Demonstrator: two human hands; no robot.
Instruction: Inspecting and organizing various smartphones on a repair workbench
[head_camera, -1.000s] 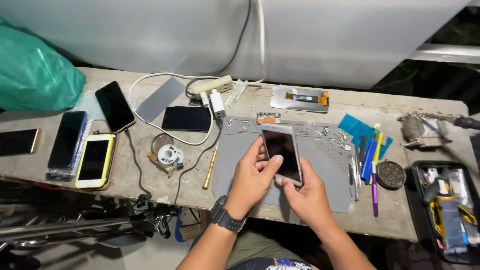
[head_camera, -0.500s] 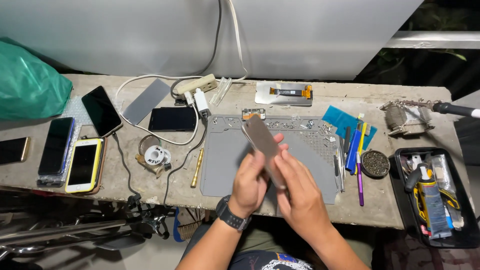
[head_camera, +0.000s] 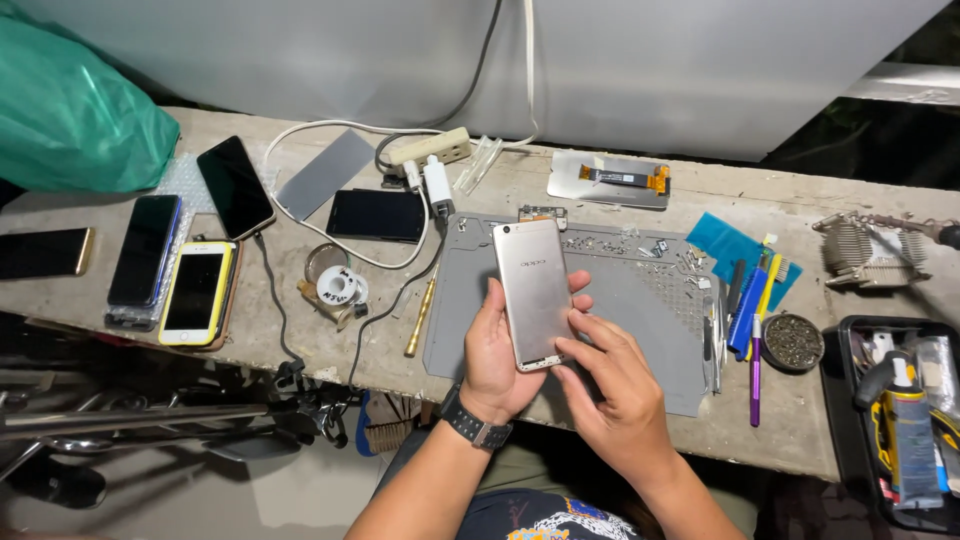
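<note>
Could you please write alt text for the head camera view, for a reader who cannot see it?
A person's left hand holds a gold phone back side up over a grey work mat, while the right hand touches its lower edge. Other phones, small tools and a white charger lie on the workbench.

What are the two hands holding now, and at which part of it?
The left hand grips the gold phone, back side up, by its lower half. The right hand fingertips touch its lower right edge.
</note>
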